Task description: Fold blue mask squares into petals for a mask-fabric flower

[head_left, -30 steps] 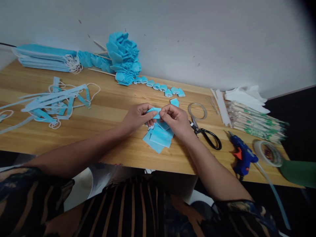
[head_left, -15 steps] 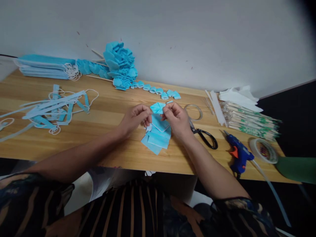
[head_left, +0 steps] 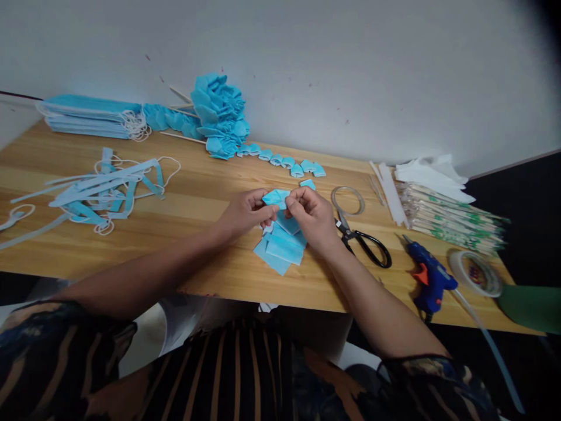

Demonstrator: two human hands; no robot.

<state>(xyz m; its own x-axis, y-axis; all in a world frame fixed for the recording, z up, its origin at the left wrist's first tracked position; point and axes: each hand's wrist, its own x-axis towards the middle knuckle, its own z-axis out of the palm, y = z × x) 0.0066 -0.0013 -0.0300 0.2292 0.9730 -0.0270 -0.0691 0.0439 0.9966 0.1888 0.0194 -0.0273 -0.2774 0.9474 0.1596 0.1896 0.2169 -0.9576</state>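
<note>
Both hands' fingers (head_left: 272,208) pinch the blue piece (head_left: 276,197) between them.

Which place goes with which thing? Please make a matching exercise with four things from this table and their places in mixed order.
Things:
1. scissors
2. glue gun
3. mask stack
4. blue piece

Places:
A. far left, by the wall
B. between the left hand and right hand
C. just right of the right hand
D. near the front edge, beside a tape roll

Pairs: 1-C, 2-D, 3-A, 4-B
</note>
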